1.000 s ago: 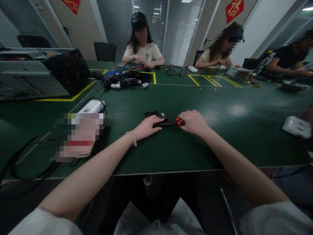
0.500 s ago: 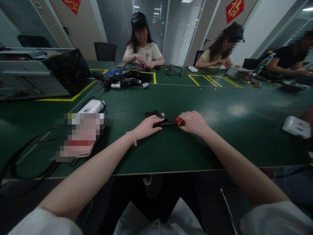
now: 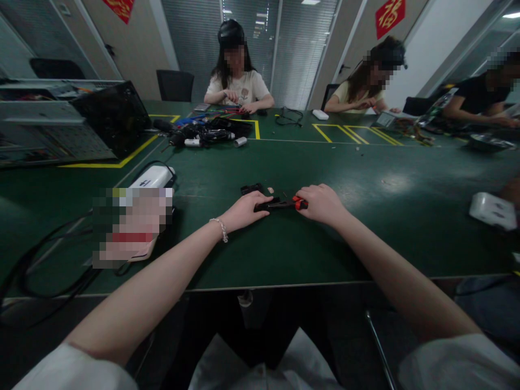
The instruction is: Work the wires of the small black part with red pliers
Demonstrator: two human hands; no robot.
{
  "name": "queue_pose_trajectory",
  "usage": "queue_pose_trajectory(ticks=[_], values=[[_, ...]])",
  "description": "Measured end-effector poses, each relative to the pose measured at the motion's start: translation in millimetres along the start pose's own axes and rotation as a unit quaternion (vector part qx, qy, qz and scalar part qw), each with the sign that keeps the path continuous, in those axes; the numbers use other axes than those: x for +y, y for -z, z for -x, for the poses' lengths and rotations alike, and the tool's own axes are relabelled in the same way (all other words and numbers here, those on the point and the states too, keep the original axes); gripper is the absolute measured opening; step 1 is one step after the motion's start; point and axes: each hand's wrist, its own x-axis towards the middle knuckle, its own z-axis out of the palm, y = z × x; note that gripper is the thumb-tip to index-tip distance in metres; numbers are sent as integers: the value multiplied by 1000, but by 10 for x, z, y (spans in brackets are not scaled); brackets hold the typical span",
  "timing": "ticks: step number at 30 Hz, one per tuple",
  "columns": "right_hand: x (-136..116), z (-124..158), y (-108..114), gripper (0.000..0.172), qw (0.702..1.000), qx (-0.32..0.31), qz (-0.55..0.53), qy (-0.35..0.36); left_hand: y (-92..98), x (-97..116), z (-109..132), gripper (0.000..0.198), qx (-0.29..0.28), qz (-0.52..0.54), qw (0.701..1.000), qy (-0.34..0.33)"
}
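My left hand (image 3: 244, 211), with a beaded bracelet at the wrist, is closed on a small black part (image 3: 265, 206) just above the green table. My right hand (image 3: 324, 205) is wrapped round the red handles of a pair of pliers (image 3: 300, 203). The dark jaws of the pliers point left and meet the black part; whether they bite on it is too small to tell. Beyond my left fingers lies another black piece (image 3: 251, 189). A small pale scrap (image 3: 270, 190) and a thin dark bit (image 3: 285, 194) lie beside it.
To the left are a phone (image 3: 138, 222), a white power bank (image 3: 154, 176) and black cables (image 3: 24, 271). An opened computer case (image 3: 60, 127) stands farther back, near tangled cables and tools (image 3: 207, 132). A white device (image 3: 493, 211) lies right. Several people sit across the table (image 3: 325, 249).
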Motion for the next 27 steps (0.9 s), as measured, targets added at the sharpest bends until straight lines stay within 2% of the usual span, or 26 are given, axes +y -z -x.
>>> queue_pose_trajectory(ticks=[9, 17, 27], values=[[-6, 3, 24, 23, 1000, 19, 10, 8, -2, -22, 11, 43, -1, 13, 1000, 8], [-7, -1, 19, 23, 1000, -2, 1, -1, 11, -3, 12, 44, -4, 7, 1000, 7], [-4, 3, 19, 23, 1000, 9, 10, 2, 9, -4, 11, 44, -5, 3, 1000, 5]])
